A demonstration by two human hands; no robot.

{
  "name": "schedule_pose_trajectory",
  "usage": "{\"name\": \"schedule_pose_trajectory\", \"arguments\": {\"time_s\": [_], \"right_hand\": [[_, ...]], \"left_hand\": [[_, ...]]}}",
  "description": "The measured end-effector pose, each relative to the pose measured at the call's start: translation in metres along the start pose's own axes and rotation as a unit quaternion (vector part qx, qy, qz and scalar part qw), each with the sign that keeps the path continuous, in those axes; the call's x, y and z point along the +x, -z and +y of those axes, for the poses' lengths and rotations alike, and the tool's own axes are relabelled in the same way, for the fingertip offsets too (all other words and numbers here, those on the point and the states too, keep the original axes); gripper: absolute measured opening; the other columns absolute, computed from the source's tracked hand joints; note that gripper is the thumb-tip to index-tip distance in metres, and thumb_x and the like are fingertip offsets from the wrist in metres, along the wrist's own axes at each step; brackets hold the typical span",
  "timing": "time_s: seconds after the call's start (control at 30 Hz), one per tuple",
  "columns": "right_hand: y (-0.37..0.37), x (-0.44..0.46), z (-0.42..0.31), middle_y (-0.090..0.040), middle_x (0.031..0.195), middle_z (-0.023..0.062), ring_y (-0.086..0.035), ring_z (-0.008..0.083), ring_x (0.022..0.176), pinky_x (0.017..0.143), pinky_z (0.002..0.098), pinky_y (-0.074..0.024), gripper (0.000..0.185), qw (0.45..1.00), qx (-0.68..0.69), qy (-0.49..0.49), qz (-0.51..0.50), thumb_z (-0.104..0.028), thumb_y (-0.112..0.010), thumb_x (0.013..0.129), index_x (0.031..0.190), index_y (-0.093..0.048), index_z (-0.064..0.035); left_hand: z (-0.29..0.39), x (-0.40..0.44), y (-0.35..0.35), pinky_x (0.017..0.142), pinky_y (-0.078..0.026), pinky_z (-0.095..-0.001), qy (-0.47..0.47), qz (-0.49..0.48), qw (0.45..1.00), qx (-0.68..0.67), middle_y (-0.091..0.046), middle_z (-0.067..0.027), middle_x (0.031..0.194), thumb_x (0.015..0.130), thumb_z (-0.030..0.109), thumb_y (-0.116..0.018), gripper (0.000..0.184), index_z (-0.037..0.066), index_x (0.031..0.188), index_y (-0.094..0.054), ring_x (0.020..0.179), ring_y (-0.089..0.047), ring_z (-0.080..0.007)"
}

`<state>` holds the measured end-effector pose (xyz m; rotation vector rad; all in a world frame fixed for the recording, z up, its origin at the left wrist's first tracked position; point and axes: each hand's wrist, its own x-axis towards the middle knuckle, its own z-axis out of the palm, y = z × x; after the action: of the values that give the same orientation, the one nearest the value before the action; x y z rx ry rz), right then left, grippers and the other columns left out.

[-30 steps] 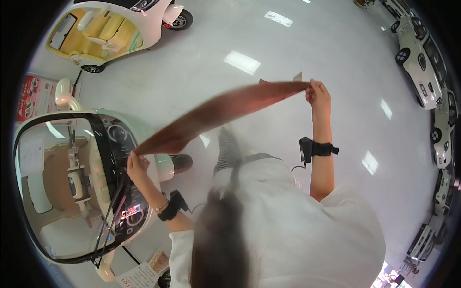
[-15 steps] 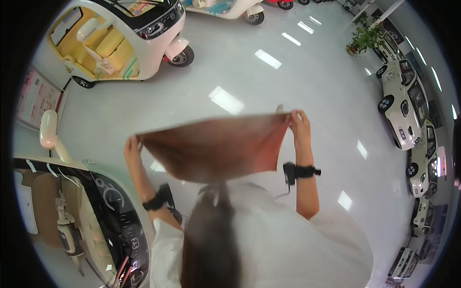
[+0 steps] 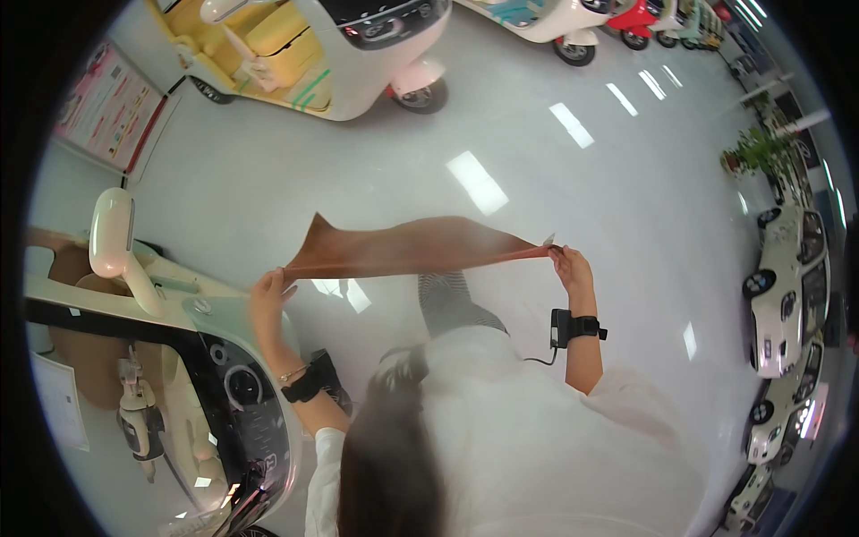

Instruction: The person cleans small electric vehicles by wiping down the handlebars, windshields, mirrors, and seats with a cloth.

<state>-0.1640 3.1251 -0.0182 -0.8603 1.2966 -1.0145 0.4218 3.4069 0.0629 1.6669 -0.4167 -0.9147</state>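
Observation:
A reddish-brown cloth (image 3: 412,248) is stretched through the air in front of me, above the grey floor. My left hand (image 3: 269,300) grips its near left corner, fingers closed at the edge. At the right end, my right hand (image 3: 569,266) pinches another corner, where a small pale tag (image 3: 549,240) sticks up. The cloth's far left corner points upward and its far edge billows. Both wrists wear black straps with small devices.
Close on my left stands a pale green vehicle (image 3: 201,309) with a protruding mirror (image 3: 113,233). A white-and-yellow three-wheeler (image 3: 358,72) is ahead. White cars (image 3: 778,304) line the right side near a potted plant (image 3: 759,150). A display board (image 3: 112,107) leans at the left.
The cloth has gone from hanging down toward me to billowing away, its far left corner flung up. Both hands have come lower in view, still gripping it. The camera view has shifted left.

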Motion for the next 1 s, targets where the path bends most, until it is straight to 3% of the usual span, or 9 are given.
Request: {"name": "schedule_pose_trajectory", "arguments": {"time_s": [0.03, 0.1, 0.17, 0.37, 0.47, 0.53, 0.7, 0.83, 1.0], "right_hand": [[0.010, 0.051, 0.031, -0.069, 0.101, 0.0164, -0.067, 0.0219, 0.089, 0.074, 0.0291, -0.0536, 0.016, 0.980, -0.174, 0.089, -0.039, -0.012, -0.061, 0.101, 0.107, -0.058, 0.0019], [-0.023, 0.115, 0.036, -0.068, 0.101, 0.0156, -0.066, 0.0199, 0.087, 0.074, 0.0280, -0.0534, 0.016, 0.954, -0.278, 0.107, -0.042, -0.012, -0.062, 0.100, 0.103, -0.060, 0.0031], [-0.082, 0.160, -0.011, -0.067, 0.099, 0.0140, -0.065, 0.0175, 0.087, 0.074, 0.0263, -0.0529, 0.017, 0.987, -0.155, -0.036, 0.027, -0.013, -0.064, 0.099, 0.098, -0.062, 0.0040], [-0.217, 0.289, -0.094, -0.068, 0.089, 0.0084, -0.062, 0.0146, 0.084, 0.076, 0.0278, -0.0512, 0.021, 0.996, -0.040, 0.070, -0.038, -0.017, -0.067, 0.096, 0.096, -0.068, 0.0043], [-0.266, 0.323, -0.131, -0.068, 0.092, 0.0077, -0.063, 0.0142, 0.085, 0.080, 0.0290, -0.0512, 0.020, 0.983, -0.112, 0.139, -0.032, -0.017, -0.067, 0.096, 0.097, -0.067, 0.0029], [-0.284, 0.339, -0.145, -0.063, 0.084, 0.0026, -0.058, 0.0108, 0.079, 0.073, 0.0270, -0.0476, 0.019, 0.988, -0.074, 0.125, -0.057, -0.021, -0.067, 0.096, 0.092, -0.066, -0.0024], [-0.303, 0.393, -0.141, -0.054, 0.071, -0.0033, -0.050, 0.0066, 0.063, 0.059, 0.0212, -0.0394, 0.019, 0.993, -0.095, 0.034, -0.057, -0.025, -0.069, 0.096, 0.089, -0.065, -0.0080], [-0.339, 0.416, -0.154, -0.054, 0.065, -0.0013, -0.053, 0.0087, 0.057, 0.051, 0.0234, -0.0407, 0.022, 0.999, -0.037, -0.022, -0.003, -0.027, -0.074, 0.092, 0.088, -0.066, -0.0070], [-0.388, 0.461, -0.179, -0.066, 0.075, 0.0038, -0.064, 0.0135, 0.065, 0.056, 0.0248, -0.0457, 0.026, 0.996, -0.024, -0.072, 0.038, -0.031, -0.075, 0.091, 0.091, -0.067, -0.0068]], "left_hand": [[0.007, 0.016, -0.007, 0.088, -0.060, -0.0340, 0.000, 0.038, 0.999, -0.028, -0.071, -0.0090, 0.103, 0.101, 0.029, -0.063, 0.035, -0.004, 0.109, -0.067, 0.100, -0.071, -0.0213], [0.012, 0.063, -0.013, 0.088, -0.061, -0.0336, -0.012, 0.088, 0.995, -0.041, -0.070, -0.0106, 0.102, 0.100, 0.026, -0.064, 0.034, -0.007, 0.108, -0.067, 0.099, -0.070, -0.0215], [0.037, 0.110, -0.023, 0.088, -0.061, -0.0341, -0.035, 0.134, 0.989, -0.058, -0.069, -0.0137, 0.103, 0.101, 0.023, -0.063, 0.034, -0.010, 0.108, -0.065, 0.099, -0.070, -0.0229], [0.118, 0.210, -0.042, 0.087, -0.062, -0.0369, -0.109, 0.259, 0.953, -0.111, -0.066, -0.0180, 0.108, 0.101, 0.018, -0.061, 0.033, -0.013, 0.110, -0.063, 0.101, -0.068, -0.0254], [0.139, 0.243, -0.057, 0.086, -0.062, -0.0369, -0.121, 0.297, 0.941, -0.109, -0.065, -0.0157, 0.106, 0.101, 0.019, -0.061, 0.032, -0.012, 0.112, -0.063, 0.098, -0.066, -0.0246], [0.138, 0.277, -0.054, 0.086, -0.062, -0.0367, -0.115, 0.304, 0.941, -0.096, -0.064, -0.0139, 0.105, 0.102, 0.019, -0.061, 0.032, -0.010, 0.113, -0.063, 0.097, -0.065, -0.0242], [0.168, 0.361, -0.077, 0.053, -0.048, -0.0255, -0.051, 0.322, 0.944, 0.042, -0.058, -0.0040, 0.075, 0.099, 0.025, -0.065, 0.029, -0.003, 0.107, -0.070, 0.062, -0.054, -0.0122], [0.196, 0.476, -0.109, 0.042, -0.031, -0.0241, -0.066, 0.308, 0.948, -0.030, -0.038, 0.0055, 0.057, 0.099, 0.030, -0.067, 0.025, 0.006, 0.102, -0.071, 0.045, -0.033, -0.0062], [0.299, 0.611, -0.169, 0.061, -0.048, -0.0247, -0.248, 0.238, 0.934, -0.097, -0.060, -0.0033, 0.076, 0.104, 0.028, -0.057, 0.031, -0.001, 0.096, -0.065, 0.068, -0.056, -0.0107]]}}
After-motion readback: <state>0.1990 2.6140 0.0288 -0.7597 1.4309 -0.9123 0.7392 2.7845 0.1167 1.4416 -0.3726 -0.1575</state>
